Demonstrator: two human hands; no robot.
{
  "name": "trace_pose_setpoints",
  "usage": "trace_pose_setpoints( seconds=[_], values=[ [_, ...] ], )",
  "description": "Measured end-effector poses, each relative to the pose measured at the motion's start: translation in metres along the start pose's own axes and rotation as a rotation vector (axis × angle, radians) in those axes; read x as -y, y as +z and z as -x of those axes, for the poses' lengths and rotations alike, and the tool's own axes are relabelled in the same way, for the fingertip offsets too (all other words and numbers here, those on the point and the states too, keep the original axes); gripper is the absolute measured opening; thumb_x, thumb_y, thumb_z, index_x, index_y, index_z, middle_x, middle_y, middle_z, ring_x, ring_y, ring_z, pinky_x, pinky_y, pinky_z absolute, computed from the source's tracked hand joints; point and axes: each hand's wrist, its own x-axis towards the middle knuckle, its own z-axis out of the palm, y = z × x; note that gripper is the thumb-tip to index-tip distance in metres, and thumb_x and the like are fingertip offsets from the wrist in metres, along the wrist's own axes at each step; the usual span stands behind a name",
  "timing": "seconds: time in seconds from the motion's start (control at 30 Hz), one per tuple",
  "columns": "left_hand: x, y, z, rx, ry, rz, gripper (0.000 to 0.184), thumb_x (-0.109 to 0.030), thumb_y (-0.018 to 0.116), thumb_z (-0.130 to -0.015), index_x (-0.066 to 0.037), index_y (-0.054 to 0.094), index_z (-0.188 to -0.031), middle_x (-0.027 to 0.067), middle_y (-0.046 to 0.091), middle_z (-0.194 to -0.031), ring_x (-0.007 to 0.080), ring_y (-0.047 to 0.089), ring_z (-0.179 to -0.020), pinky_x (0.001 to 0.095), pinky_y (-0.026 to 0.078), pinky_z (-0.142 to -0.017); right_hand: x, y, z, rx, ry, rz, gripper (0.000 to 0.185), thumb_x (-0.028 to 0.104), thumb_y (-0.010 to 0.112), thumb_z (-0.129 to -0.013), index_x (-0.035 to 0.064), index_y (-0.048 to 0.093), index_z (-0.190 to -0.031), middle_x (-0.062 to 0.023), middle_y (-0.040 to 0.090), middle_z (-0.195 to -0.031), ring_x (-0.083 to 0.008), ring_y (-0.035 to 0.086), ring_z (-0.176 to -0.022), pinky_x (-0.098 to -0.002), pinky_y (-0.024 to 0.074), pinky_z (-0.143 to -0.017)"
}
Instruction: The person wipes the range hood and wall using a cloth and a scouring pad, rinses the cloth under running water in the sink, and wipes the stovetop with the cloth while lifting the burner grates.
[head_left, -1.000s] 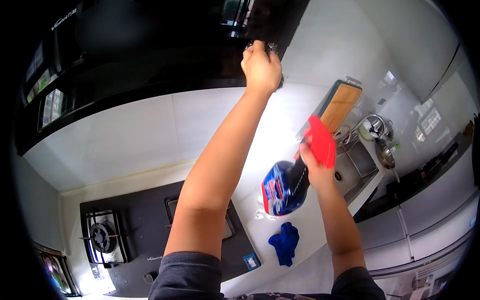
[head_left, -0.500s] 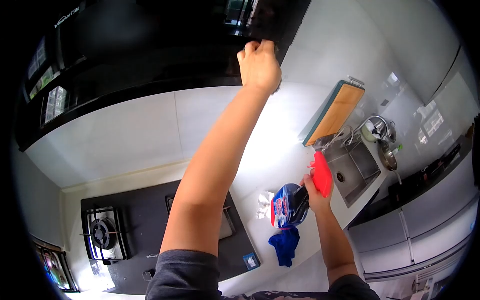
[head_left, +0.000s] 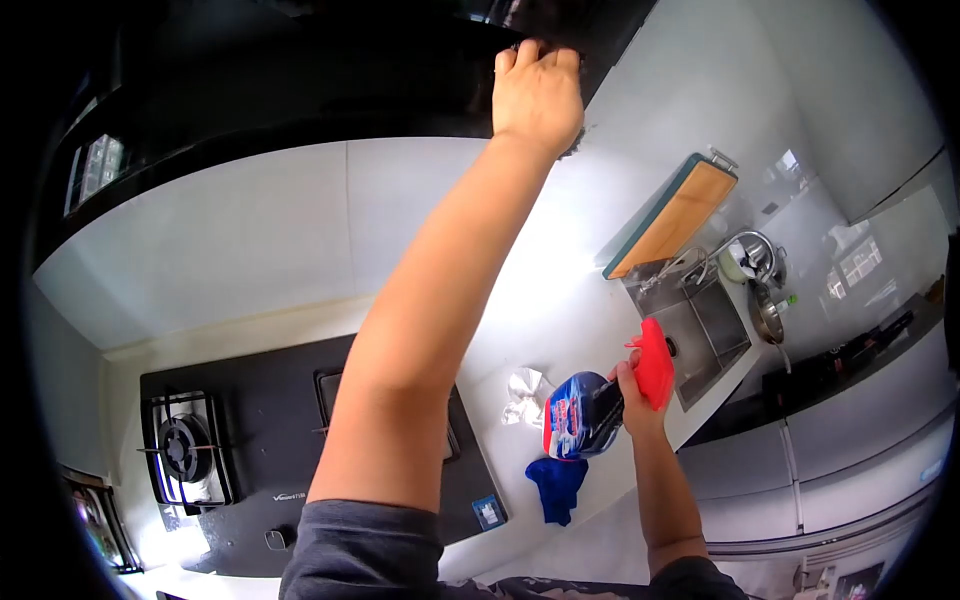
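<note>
Left fingers (head_left: 529, 54), apparently against hood (head_left: 300, 95)

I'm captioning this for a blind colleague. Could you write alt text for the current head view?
A person's left hand reaches up to a glossy black panel above a stove, while the right hand grips a red-topped spray bottle. A blue cloth and crumpled silvery material lie on the white counter.

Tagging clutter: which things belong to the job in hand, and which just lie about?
Job:
spray bottle, held in the right hand
black hood, at the left hand

Apparently unused:
blue cloth
crumpled foil
cutting board
</note>
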Motion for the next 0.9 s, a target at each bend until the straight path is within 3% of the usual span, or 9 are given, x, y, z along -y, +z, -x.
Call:
trace_pose_setpoints(
  seconds=[0.1,0.2,0.23,0.33,0.4,0.47,0.53,0.67,0.9],
  values=[
    [0.012,0.013,0.017,-0.255,0.153,0.013,0.041,-0.003,0.045,-0.076,-0.006,0.052,-0.116,0.0065,0.064,-0.099,0.0223,0.047,-0.11,0.035,0.031,-0.089,0.003,0.003,0.004,-0.026,-0.002,-0.016,0.037,-0.002,0.053,-0.081,-0.0009,0.044,-0.116,-0.0019,0.045,-0.083,-0.0103,0.05,-0.068,-0.0252,0.0456,-0.062],
    [0.006,0.006,0.006,-0.163,0.109,-0.054,0.032,-0.008,0.044,-0.079,-0.007,0.054,-0.11,0.0036,0.062,-0.1,0.0183,0.043,-0.11,0.0318,0.028,-0.093,0.012,0.004,0.007,-0.067,0.029,-0.025,0.033,-0.006,0.053,-0.079,-0.001,0.046,-0.111,-0.0022,0.046,-0.078,-0.0095,0.052,-0.065,-0.0246,0.0475,-0.062],
    [0.0,-0.006,-0.002,0.006,0.058,-0.108,0.029,-0.009,0.044,-0.08,-0.009,0.057,-0.106,0.0037,0.062,-0.1,0.0187,0.043,-0.11,0.033,0.028,-0.093,0.013,0.005,0.007,-0.058,0.035,-0.039,0.033,-0.006,0.053,-0.079,-0.0006,0.046,-0.111,-0.0021,0.046,-0.078,-0.0095,0.052,-0.065,-0.0246,0.0475,-0.062],
    [-0.002,-0.01,-0.017,0.154,-0.011,-0.113,0.027,-0.012,0.045,-0.08,-0.011,0.059,-0.103,0.0036,0.062,-0.099,0.0191,0.044,-0.109,0.0347,0.027,-0.093,0.01,0.003,0.007,-0.061,0.036,-0.078,0.033,-0.006,0.053,-0.079,-0.0001,0.046,-0.111,-0.0018,0.045,-0.077,-0.0097,0.052,-0.065,-0.0244,0.0473,-0.063],
    [-0.001,-0.006,-0.004,0.1,0.004,-0.066,0.029,-0.007,0.049,-0.077,-0.01,0.057,-0.105,0.0043,0.061,-0.104,0.0208,0.042,-0.112,0.036,0.027,-0.094,0.006,0.003,0.013,-0.082,0.047,-0.116,0.033,-0.005,0.053,-0.08,0.0001,0.046,-0.111,-0.0016,0.045,-0.077,-0.0099,0.052,-0.065,-0.0243,0.0471,-0.063],
    [0.0,0.007,0.013,-0.174,0.04,0.162,0.037,0.001,0.052,-0.071,-0.008,0.055,-0.107,0.0053,0.057,-0.111,0.0227,0.04,-0.117,0.0358,0.026,-0.094,0.006,0.005,0.016,-0.032,0.044,-0.06,0.033,-0.006,0.053,-0.079,0.0001,0.046,-0.111,-0.0017,0.046,-0.077,-0.01,0.053,-0.065,-0.024,0.047,-0.063],
    [-0.001,0.008,0.012,-0.195,0.035,0.187,0.036,0.003,0.048,-0.075,-0.008,0.053,-0.11,0.0033,0.056,-0.116,0.0252,0.041,-0.118,0.0385,0.027,-0.095,0.002,0.005,0.017,-0.032,0.039,-0.033,0.032,-0.005,0.053,-0.079,-0.0001,0.046,-0.111,-0.0018,0.046,-0.077,-0.01,0.053,-0.065,-0.0241,0.0471,-0.063],
    [-0.004,-0.001,0.002,-0.031,-0.042,0.259,0.036,0.008,0.05,-0.067,-0.004,0.054,-0.1,0.0071,0.054,-0.116,0.0253,0.038,-0.119,0.0367,0.026,-0.096,0.004,0.014,0.013,-0.063,0.044,-0.057,0.031,-0.005,0.053,-0.08,-0.001,0.046,-0.11,-0.0021,0.047,-0.075,-0.0099,0.053,-0.065,-0.0246,0.0474,-0.063],
    [-0.004,0.008,0.02,-0.13,-0.018,0.216,0.042,0.006,0.048,-0.072,-0.002,0.048,-0.113,0.0084,0.055,-0.115,0.0235,0.038,-0.119,0.0372,0.026,-0.096,0.0,0.013,0.015,-0.052,0.039,-0.047,0.032,-0.005,0.053,-0.08,-0.0021,0.045,-0.111,-0.0039,0.048,-0.08,-0.0104,0.052,-0.065,-0.0255,0.0477,-0.063]
  ],
)
